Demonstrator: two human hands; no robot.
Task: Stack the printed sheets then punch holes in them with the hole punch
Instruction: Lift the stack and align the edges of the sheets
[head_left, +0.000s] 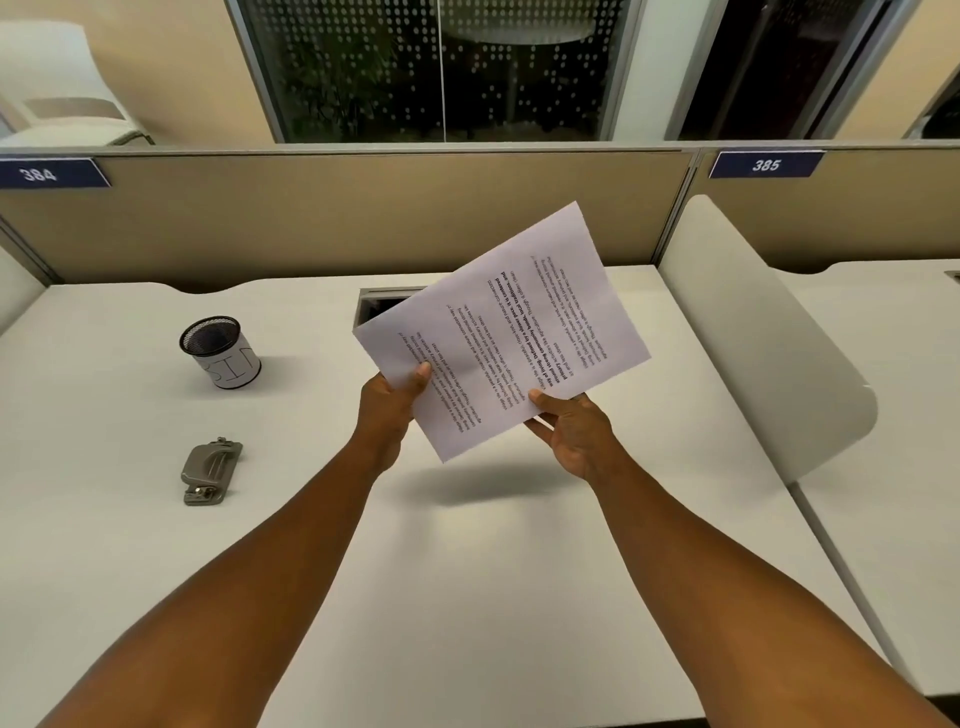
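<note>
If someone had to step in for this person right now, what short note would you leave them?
Left hand and right hand both hold the printed sheets, lifted and tilted above the desk.
The hole punch lies untouched on the desk to the left, with a mesh cup behind it.
Done: sheets gathered in the hands.
Left: square the stack, bring it to the punch, punch the holes.

head view: single wide-angle camera, worn on the head | faced forward and down across the desk (467, 571) | forearms close at near edge | partition (363, 223) far | no second view
</note>
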